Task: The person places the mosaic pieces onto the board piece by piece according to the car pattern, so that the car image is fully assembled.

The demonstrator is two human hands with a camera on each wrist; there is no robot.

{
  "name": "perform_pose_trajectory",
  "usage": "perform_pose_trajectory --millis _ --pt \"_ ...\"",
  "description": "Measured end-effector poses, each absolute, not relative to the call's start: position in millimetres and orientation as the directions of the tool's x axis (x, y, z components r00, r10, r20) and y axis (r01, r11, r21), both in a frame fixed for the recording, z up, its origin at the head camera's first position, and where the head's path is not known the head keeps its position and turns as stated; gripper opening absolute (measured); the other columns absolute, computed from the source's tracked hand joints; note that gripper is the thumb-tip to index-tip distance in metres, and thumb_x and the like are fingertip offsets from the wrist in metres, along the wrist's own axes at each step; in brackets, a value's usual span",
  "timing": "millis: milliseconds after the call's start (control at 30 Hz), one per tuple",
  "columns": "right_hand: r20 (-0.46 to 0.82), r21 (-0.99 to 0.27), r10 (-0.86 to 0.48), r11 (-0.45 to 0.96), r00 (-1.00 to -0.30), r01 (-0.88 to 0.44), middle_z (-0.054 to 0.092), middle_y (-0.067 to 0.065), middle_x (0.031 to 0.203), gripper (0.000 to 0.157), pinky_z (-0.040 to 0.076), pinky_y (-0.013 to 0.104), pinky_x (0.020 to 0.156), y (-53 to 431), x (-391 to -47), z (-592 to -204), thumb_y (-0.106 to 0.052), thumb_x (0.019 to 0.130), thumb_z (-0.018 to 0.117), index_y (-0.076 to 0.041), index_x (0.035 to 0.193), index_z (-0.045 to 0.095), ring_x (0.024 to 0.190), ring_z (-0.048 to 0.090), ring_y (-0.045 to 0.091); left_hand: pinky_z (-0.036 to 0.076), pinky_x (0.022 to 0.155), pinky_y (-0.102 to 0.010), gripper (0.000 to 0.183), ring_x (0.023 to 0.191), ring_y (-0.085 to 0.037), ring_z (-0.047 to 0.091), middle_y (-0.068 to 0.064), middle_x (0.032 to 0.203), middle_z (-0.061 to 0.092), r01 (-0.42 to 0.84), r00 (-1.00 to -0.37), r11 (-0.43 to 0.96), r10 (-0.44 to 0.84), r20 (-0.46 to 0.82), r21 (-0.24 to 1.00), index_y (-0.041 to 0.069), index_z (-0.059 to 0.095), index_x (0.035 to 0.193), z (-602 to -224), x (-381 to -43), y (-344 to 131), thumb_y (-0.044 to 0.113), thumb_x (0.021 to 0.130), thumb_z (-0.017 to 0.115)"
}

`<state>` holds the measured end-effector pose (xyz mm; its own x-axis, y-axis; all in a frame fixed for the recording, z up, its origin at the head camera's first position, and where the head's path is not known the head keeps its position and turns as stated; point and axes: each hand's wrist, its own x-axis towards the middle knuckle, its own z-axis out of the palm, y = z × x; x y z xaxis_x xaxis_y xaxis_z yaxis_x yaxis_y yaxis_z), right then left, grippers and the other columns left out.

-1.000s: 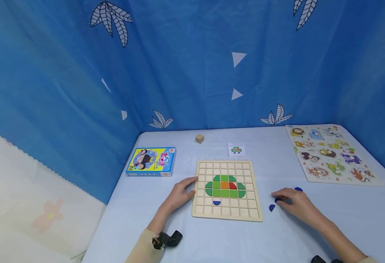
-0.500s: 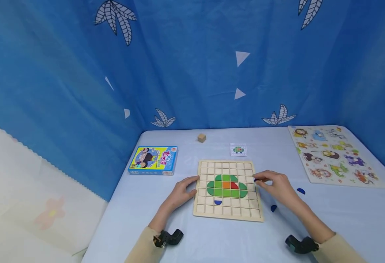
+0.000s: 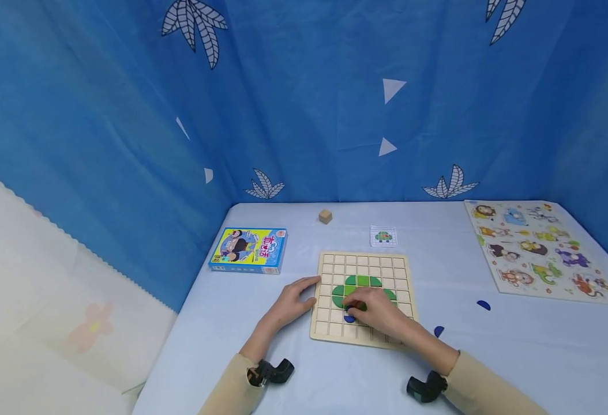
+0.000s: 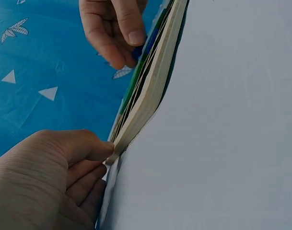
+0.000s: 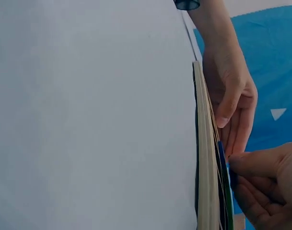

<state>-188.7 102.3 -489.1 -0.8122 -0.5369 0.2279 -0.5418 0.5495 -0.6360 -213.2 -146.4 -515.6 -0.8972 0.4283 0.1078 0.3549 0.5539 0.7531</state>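
A square wooden grid board [image 3: 327, 329] lies on the table, with green tiles [image 3: 363, 280] forming a rounded shape on it. My right hand [image 3: 379, 312] is over the board and covers several of its tiles. Between thumb and fingertips it pinches a small dark blue piece [image 4: 137, 51], partly hidden. Just below that piece, a blue half-round tile [image 3: 349, 319] sits in a grid cell. My left hand [image 3: 289, 304] touches the board's left edge with thumb and fingers spread along it. Two more blue half-round tiles, one nearer [image 3: 439, 331] and one farther [image 3: 483, 305], lie right of the board.
A small pattern card [image 3: 383, 236] lies behind the board, and a wooden cube [image 3: 325, 217] farther back. To the left is a blue and yellow box [image 3: 248, 251]. An animal picture board [image 3: 540, 253] occupies the far right. Blue cloth [image 3: 314, 115] hangs behind the table.
My right hand has picked up a blue piece from the table at right and carried it left over the board. The left hand stays at the board's edge. The head view has shifted slightly.
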Motion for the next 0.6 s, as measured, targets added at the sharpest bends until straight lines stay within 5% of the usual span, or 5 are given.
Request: perform_pose_trajectory --millis 600 --pt "0.230 -0.629 -0.564 0.535 -0.793 -0.563 0.065 -0.008 0.086 0.016 0.052 0.020 0.065 101.1 -190.6 -492.6 -0.002 0.082 0.071 -0.013 0.093 0.072 0.074 0.058 0.001 0.034 0.108 -0.038 0.050 0.131 -0.024 0.039 -0.009 0.139 0.048 0.337 -0.904 0.557 0.418 0.095 0.759 0.007 0.049 0.137 -512.9 -212.7 -146.0 0.008 0.089 0.063"
